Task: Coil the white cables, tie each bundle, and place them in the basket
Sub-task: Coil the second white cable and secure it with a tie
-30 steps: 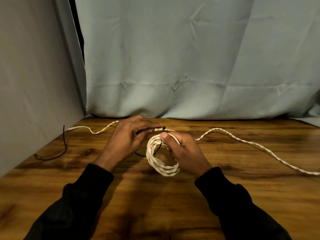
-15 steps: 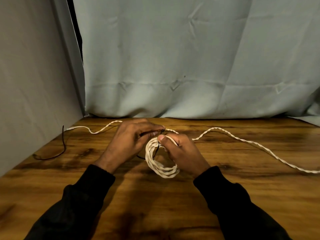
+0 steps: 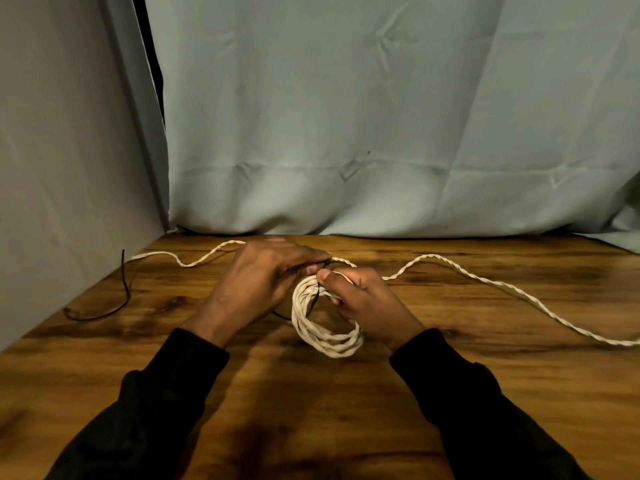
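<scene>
A coiled bundle of white twisted cable [image 3: 325, 336] stands on the wooden table [image 3: 311, 410] between my hands. My right hand [image 3: 367, 303] grips the coil's upper right side, thumb pressed on top. My left hand [image 3: 256, 285] pinches a thin black tie [image 3: 314, 299] at the coil's top; the tie runs down through the coil's opening. A second, uncoiled white twisted cable [image 3: 512, 296] snakes across the table from far left to the right edge, passing behind my hands. No basket is in view.
Another thin black tie [image 3: 114, 306] lies curved at the table's left side near the grey wall panel [image 3: 69, 168]. A pale blue cloth [image 3: 381, 133] hangs along the table's back edge.
My hands have drawn closer together at the coil's top. The left fingers have shifted right with the black tie, and the coil has tilted slightly.
</scene>
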